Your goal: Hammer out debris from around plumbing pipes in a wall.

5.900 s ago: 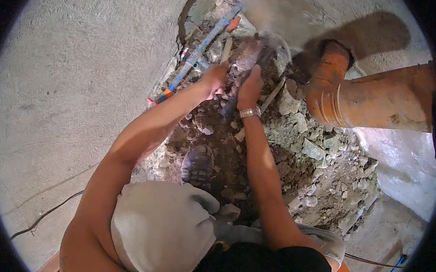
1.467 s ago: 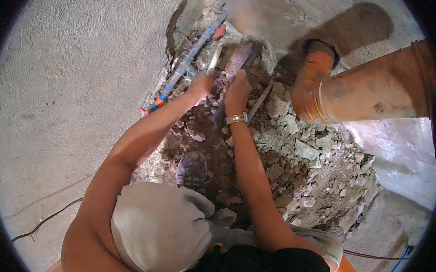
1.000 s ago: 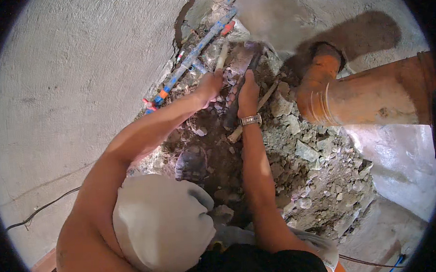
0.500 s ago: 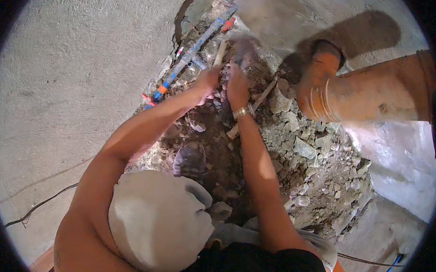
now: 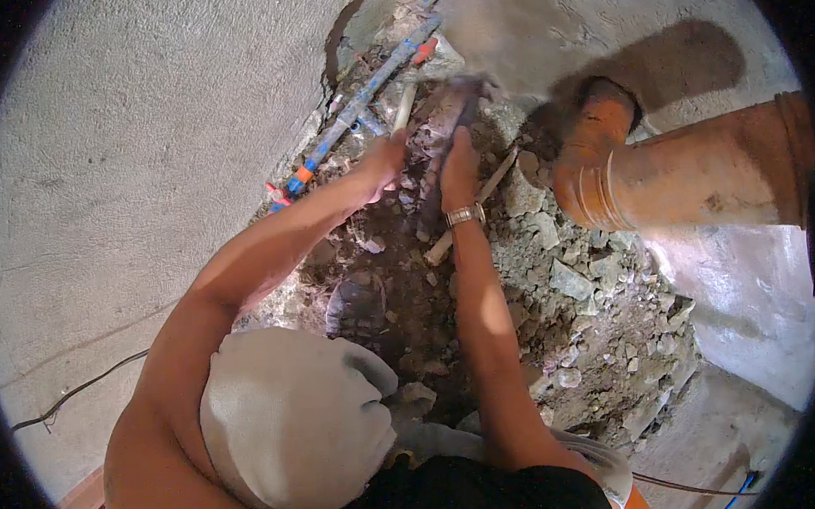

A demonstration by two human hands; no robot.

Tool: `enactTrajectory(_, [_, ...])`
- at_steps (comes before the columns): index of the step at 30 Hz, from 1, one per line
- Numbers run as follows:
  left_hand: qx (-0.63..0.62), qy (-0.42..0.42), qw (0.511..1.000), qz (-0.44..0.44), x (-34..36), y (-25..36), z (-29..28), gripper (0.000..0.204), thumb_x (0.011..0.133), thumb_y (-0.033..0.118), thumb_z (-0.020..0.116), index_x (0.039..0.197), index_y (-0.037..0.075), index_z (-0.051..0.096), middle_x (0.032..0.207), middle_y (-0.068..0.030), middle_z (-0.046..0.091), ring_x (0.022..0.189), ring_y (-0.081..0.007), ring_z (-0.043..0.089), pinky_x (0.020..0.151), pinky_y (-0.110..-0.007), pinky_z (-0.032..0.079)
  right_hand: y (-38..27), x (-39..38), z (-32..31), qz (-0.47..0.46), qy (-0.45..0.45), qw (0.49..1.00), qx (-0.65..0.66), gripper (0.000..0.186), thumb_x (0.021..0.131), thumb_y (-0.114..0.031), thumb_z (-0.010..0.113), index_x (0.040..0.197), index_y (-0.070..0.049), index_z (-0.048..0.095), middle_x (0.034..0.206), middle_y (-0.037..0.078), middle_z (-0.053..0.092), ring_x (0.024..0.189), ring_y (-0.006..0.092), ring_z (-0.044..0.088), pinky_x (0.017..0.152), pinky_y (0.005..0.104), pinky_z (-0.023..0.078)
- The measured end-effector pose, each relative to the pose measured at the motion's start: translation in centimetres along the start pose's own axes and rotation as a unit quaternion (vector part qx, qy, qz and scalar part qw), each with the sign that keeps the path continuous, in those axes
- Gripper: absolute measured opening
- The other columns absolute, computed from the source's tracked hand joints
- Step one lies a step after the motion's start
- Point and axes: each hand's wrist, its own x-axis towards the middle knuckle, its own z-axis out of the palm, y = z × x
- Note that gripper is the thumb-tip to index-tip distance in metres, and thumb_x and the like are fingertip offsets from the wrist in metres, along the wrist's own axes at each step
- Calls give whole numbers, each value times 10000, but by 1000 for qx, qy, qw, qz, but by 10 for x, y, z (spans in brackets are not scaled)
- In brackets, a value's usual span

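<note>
My left hand [image 5: 383, 162] is closed round a pale wooden handle [image 5: 405, 107] that sticks up past the fingers; its lower end is hidden. My right hand [image 5: 459, 172], below a wristwatch [image 5: 465, 216], grips a dark, long-edged object [image 5: 467, 99], too smeared by motion to name. Both hands are low over a dug patch of broken stone and soil [image 5: 414, 195] in the corner. Beside the right wrist a wooden stick [image 5: 497, 180] lies slanted on the rubble, partly behind the forearm.
Blue-grey pipes [image 5: 356, 107] with red valve handles [image 5: 278, 193] run along the left wall. A large orange pipe [image 5: 695, 174] juts from the right wall. Rubble [image 5: 593, 328] is heaped at right. My grey-clad knee [image 5: 292, 419] and a dark shoe [image 5: 355, 307] are below. A black cable [image 5: 77, 389] lies left.
My right hand has shifted slightly right and down, and the dark object now stretches along it toward the wall. My left hand has moved a little left and down with the wooden handle.
</note>
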Motion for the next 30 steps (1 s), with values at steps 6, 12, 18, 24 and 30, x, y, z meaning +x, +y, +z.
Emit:
enactTrajectory(6, [-21,-82,996,-35,-3,-1,27,378,1028,394,455,917,53,576,626,-50,550,439,-148,456,382,-321,361,19,31,-21,21,-68,997,-33,540,987,-511,390,748,-57,559,568,64,546,438,196,524,407,359,430])
enactTrajectory(12, [333,188,860,337,-6,-39,50,406,1012,400,481,1023,6,575,689,-120,582,575,-252,566,523,-428,447,1,-1,-39,-21,-16,999,39,518,979,-515,414,745,-75,554,565,55,546,418,192,514,403,350,430])
enactTrajectory(18, [95,50,994,7,7,-12,33,382,1015,415,475,909,55,548,623,-23,479,478,-154,463,405,-333,348,-9,-2,-42,8,-24,997,69,479,970,-524,416,765,-105,522,542,25,497,395,174,482,378,338,404])
enactTrajectory(24, [-46,48,998,4,-13,-1,43,326,1010,396,488,852,111,504,630,-7,458,435,-139,408,381,-316,322,-15,-7,-34,-15,-50,995,87,512,980,-482,421,714,-62,541,562,72,543,416,206,517,424,342,438])
enactTrajectory(30, [3,-2,1000,-24,-5,9,42,317,1019,380,463,881,101,522,619,-9,449,373,-132,351,331,-303,267,55,67,-31,-198,101,975,8,579,997,-488,389,678,-26,530,566,101,550,420,233,514,452,377,438])
